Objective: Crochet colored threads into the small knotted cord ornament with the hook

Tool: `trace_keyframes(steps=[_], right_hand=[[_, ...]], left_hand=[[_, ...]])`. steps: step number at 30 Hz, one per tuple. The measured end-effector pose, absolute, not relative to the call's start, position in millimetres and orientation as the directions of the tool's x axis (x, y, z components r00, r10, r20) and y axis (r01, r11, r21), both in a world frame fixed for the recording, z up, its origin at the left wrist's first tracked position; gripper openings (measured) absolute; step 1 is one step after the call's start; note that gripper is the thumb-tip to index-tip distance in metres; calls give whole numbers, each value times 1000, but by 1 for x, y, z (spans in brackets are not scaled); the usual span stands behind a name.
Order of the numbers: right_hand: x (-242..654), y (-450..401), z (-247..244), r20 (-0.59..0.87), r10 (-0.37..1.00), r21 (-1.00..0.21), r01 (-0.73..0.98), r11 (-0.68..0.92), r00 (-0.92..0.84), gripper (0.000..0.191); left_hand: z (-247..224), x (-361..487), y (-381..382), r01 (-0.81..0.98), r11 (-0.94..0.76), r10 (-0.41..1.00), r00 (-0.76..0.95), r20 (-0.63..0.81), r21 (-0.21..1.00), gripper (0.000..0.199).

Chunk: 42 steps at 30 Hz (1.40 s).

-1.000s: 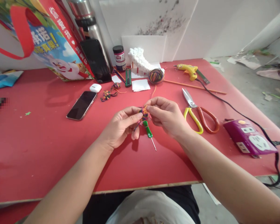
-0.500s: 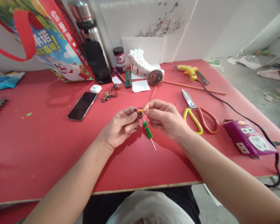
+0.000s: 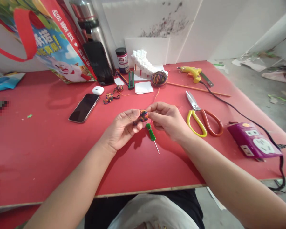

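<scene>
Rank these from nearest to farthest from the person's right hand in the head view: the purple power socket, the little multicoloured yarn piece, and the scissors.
From the right hand:
1. Yarn piece: right at its fingertips.
2. Scissors: lying just to its right.
3. Purple power socket: farther right, beyond the scissors.

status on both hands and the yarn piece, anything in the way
Left hand holds yarn piece. Right hand at its edge. Green-handled hook close by, nothing visibly blocking.
</scene>
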State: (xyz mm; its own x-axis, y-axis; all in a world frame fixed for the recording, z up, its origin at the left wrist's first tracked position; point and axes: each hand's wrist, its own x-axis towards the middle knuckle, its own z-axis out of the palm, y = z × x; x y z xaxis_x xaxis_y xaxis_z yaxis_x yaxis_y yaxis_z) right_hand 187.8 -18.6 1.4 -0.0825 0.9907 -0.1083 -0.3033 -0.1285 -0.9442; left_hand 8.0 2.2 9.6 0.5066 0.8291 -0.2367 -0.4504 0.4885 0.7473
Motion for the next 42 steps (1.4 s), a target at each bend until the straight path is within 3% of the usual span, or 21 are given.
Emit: trace_keyframes(steps=[13,20,25,30,38,42], right_hand=[[187,-22,6,-95,992,-936,-333,-117,-81,18],[188,-23,11,-62,997,-934,-350,-77,-54,20],[189,-23,11,-60,997,-924,-375,-75,-52,23],[191,-22,13,-105,993,-917,-380,-119,-58,21],[186,-21,11,-175,981,-911,-363,-195,-87,29],[183,-20,11,-189,978,-912,-352,-210,-91,33]], left_hand=[[11,7,0,-402,605,738,607,-294,687,25],[9,6,-2,-360,600,714,643,-275,715,24],[3,4,1,-371,525,767,597,-236,766,25],[2,1,3,-271,457,792,557,-249,847,30],[4,1,2,-220,173,913,402,-72,960,42],[3,8,1,-239,147,928,369,-50,960,46]])
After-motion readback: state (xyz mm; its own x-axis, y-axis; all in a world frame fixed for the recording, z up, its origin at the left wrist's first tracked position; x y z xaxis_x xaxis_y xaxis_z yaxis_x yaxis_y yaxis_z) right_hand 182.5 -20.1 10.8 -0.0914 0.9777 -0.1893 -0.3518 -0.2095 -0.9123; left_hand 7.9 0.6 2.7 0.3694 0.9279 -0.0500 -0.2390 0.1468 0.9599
